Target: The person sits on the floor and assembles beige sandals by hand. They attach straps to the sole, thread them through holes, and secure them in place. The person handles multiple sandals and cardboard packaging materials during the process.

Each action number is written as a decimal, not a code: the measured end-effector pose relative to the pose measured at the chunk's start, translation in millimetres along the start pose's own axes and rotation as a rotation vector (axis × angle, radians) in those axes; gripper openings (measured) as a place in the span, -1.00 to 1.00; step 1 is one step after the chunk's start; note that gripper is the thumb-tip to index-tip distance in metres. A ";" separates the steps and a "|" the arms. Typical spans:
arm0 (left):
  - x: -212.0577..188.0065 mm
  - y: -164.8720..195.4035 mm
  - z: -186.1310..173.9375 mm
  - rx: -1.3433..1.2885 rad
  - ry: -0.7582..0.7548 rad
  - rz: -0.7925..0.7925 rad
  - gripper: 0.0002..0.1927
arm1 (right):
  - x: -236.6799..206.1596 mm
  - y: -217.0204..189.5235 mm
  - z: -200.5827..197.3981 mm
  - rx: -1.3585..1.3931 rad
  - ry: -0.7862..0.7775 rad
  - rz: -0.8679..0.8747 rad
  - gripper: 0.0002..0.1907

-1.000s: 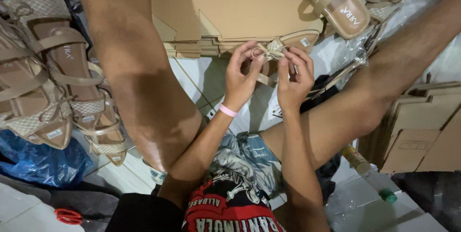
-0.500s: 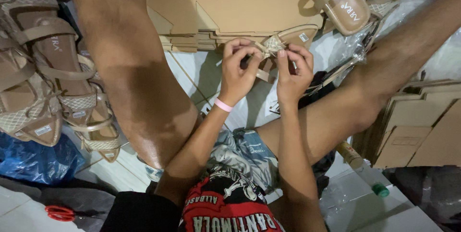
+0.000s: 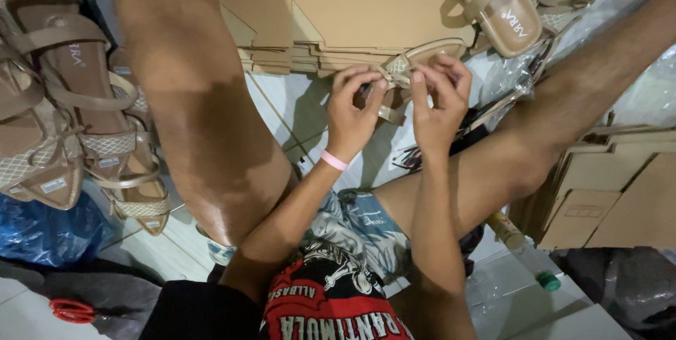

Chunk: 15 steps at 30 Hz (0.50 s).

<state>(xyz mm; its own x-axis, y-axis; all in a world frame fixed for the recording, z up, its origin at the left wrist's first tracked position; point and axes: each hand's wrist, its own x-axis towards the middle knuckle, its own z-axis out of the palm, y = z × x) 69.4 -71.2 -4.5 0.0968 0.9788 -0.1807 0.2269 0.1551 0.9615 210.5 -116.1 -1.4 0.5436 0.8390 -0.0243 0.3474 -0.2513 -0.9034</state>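
Observation:
I sit on the floor with my legs spread. Between them, my left hand (image 3: 352,111) and my right hand (image 3: 436,101) both pinch the straps of a beige sandal (image 3: 412,65), fingertips close together at its woven strap. The sandal's sole lies against the edge of a stack of flat cardboard (image 3: 352,9). A pink band circles my left wrist.
Several beige strappy sandals (image 3: 63,115) lie in a heap at the left, more sandals (image 3: 507,2) at the top right on clear plastic. Folded cardboard boxes (image 3: 620,192) stand at the right. A small bottle (image 3: 521,248), red scissors (image 3: 70,310) and a blue bag (image 3: 42,234) lie nearby.
Both hands and the sandal have shifted slightly up toward the cardboard stack. The fingers keep working at the strap.

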 end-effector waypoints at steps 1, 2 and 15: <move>-1.1 -0.8 0.5 -0.007 -0.003 -0.007 -0.84 | 1.9 -2.7 -0.8 -0.021 -0.001 -0.037 -0.87; -1.9 -2.0 0.6 -0.012 -0.005 -0.016 -0.84 | 3.2 -5.7 -1.5 0.023 0.002 0.022 -0.88; -15.2 -16.3 18.3 0.066 0.036 0.063 -0.91 | 21.2 -19.2 7.2 -0.306 0.021 0.034 -0.84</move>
<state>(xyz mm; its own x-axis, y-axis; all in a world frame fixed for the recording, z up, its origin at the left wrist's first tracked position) 81.9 -91.0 -21.2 0.0781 0.9907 -0.1114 0.2854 0.0849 0.9546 209.9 -90.0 12.3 0.5735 0.8182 -0.0401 0.5413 -0.4152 -0.7312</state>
